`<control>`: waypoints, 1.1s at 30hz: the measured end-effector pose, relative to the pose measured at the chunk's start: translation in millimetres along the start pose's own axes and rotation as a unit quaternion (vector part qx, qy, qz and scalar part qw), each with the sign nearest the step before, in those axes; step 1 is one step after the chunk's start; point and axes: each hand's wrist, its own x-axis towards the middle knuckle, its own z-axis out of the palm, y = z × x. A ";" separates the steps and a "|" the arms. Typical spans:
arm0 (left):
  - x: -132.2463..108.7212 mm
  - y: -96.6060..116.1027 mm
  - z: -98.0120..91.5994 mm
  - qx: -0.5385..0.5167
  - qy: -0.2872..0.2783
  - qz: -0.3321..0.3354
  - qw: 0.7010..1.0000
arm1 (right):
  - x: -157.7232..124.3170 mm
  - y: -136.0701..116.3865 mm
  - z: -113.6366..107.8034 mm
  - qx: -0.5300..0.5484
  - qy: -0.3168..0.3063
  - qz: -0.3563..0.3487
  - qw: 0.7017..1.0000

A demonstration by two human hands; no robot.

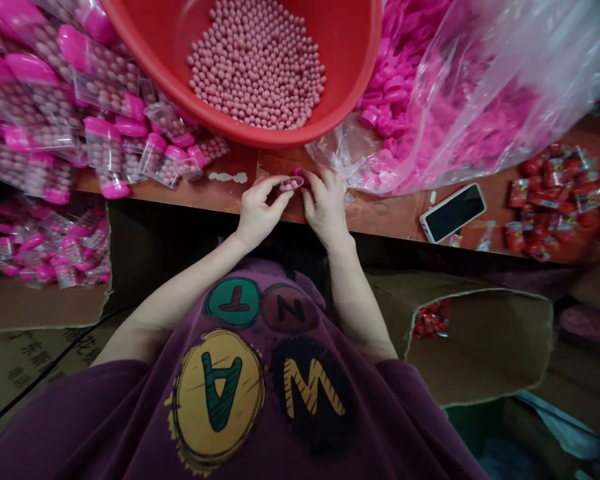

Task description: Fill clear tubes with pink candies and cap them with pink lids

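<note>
Between thumb and fingers, my left hand grips a small clear container with pink beads showing at its open end. Right beside it, my right hand pinches a bright pink cap, close to the container's mouth; whether they touch I cannot tell. Both hands are over the table's front edge. Just beyond them stands a red basin holding many round pink beads.
Filled containers with pink caps are heaped at left, more in a cardboard box below. At right lie a plastic bag of pink caps, a phone and small red packed items. Another box stands below the table's right side.
</note>
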 end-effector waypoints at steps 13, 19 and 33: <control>10.8 0.3 -6.2 0.049 -0.116 -0.034 0.991 | -3.2 -17.7 -46.4 0.248 0.043 -0.004 0.968; 12.5 1.7 -8.9 0.037 -0.135 -0.038 0.989 | 7.1 -10.7 -49.4 0.201 -0.003 -0.061 0.978; 13.5 1.0 -10.3 0.022 -0.137 -0.041 0.990 | 1.8 1.7 -35.5 0.108 0.015 -0.126 0.986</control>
